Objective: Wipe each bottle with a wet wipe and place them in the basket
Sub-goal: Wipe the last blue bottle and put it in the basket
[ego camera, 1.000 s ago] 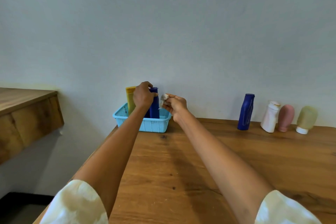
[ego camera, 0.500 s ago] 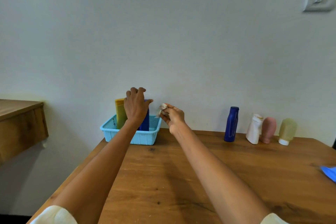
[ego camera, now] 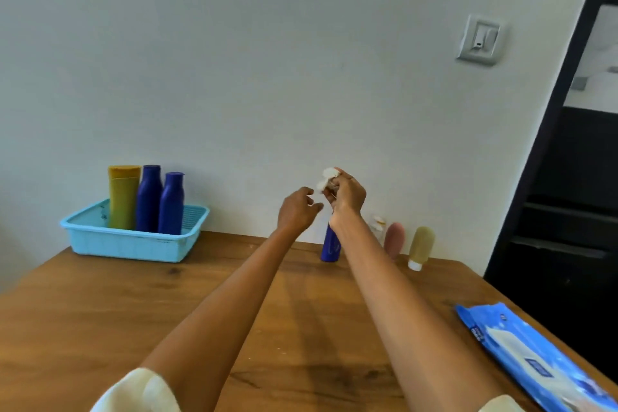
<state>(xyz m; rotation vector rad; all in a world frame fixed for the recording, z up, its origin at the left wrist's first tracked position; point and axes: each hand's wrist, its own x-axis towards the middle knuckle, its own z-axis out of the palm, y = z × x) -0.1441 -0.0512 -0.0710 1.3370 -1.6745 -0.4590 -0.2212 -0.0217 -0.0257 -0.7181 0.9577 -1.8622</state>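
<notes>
A wooden desk (ego camera: 100, 328) with a warm brown grain stands against a pale wall. At its far left corner sits a light blue basket (ego camera: 130, 244). Along the back edge, toward the right, a row of bottles stands on the wood: a dark blue bottle (ego camera: 330, 249), partly hidden behind a forearm; a white bottle (ego camera: 378, 224), mostly hidden; a pink bottle (ego camera: 394, 239); and a yellowish bottle (ego camera: 421, 246) resting on its white cap. These four stand close together, well apart from the basket. Near the front right edge lies a flat blue pack of wet wipes (ego camera: 535, 354).
</notes>
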